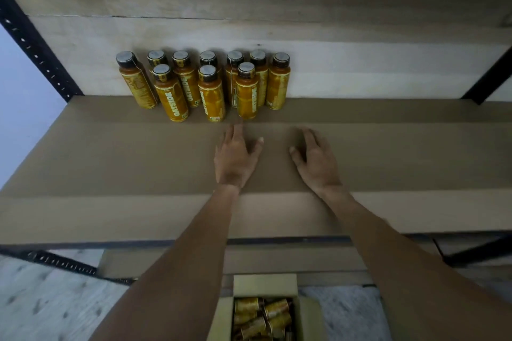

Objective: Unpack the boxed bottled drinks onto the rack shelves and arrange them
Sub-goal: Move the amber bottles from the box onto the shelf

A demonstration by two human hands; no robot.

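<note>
Several yellow bottled drinks (210,83) with dark caps stand upright in two rows at the back of the brown rack shelf (110,163). My left hand (235,158) hovers just in front of the front-row bottle (246,91), fingers straight, holding nothing. Beside it, my right hand (315,160) is stretched over the shelf, fingers relaxed and empty. Below the shelf edge an open cardboard box (266,285) holds several more yellow bottles (263,315) lying on their sides.
A pale wooden back panel (360,63) closes the shelf behind the bottles. Black perforated rack posts (36,47) stand at the left and right. A lower shelf (304,260) shows under the front rail. The floor (50,304) is light grey.
</note>
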